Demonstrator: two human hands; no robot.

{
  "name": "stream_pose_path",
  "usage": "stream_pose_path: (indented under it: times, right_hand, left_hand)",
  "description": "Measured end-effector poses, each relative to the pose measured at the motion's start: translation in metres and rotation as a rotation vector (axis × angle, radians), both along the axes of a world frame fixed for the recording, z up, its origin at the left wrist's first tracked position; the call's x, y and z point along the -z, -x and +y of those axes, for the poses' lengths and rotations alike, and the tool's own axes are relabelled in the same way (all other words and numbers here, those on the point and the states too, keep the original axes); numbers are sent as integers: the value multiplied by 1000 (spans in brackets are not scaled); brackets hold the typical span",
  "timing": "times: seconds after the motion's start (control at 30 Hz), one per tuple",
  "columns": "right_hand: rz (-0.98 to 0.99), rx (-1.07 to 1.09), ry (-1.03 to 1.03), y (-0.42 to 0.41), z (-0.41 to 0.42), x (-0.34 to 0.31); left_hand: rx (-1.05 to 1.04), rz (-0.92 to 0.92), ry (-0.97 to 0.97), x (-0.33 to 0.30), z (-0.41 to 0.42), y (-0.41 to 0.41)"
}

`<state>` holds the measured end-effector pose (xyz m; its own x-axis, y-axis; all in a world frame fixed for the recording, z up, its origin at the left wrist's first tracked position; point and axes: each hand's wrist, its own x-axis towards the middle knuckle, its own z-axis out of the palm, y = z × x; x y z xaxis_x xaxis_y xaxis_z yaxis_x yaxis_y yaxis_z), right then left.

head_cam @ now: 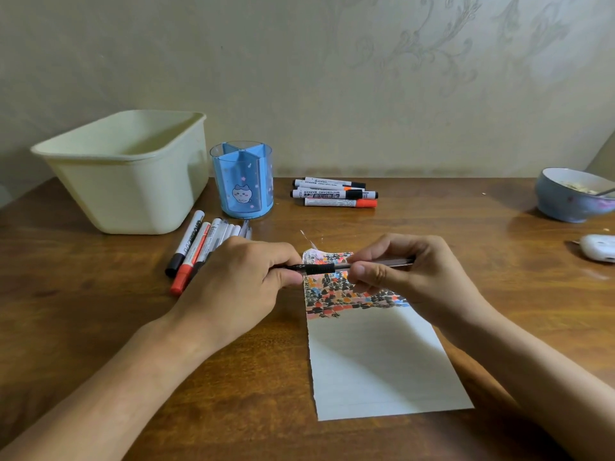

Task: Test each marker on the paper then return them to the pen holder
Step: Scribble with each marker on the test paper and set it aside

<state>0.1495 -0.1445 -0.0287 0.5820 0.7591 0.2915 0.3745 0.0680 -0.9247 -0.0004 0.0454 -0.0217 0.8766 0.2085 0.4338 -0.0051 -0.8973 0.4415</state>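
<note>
Both hands hold one thin pen (321,268) with a black grip level above the paper (376,361). My left hand (239,284) pinches its left end, and my right hand (409,277) grips its clear barrel. The paper's top part is covered in black, red, orange and blue marks. The blue pen holder (242,179) stands upright behind the hands with no pens in it. Several markers and pens (199,247) lie to the left, partly under my left hand. Another group of whiteboard markers (336,193) lies right of the holder.
A cream plastic tub (129,171) stands at the back left on the wooden table (100,311). A blue bowl (572,196) with food and a spoon sits at the far right, with a white object (599,247) in front of it.
</note>
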Motion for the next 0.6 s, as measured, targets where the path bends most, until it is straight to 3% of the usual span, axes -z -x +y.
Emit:
stream_pose_path:
  times: [0.23,0.33,0.47,0.6]
  right_hand:
    - [56,-64,48,-2,3,1]
    - [46,-110,62,0,5,4]
    - [-14,-18,104,-6,5,6]
    - [-103,136,147,-18,2,5]
  left_hand:
    - [52,52,-34,-4,-2,0]
    - [109,71,-137,-3,-6,1]
    - [67,75,-179,-5,-1,2]
    - [-102,107,-223,-4,11,2]
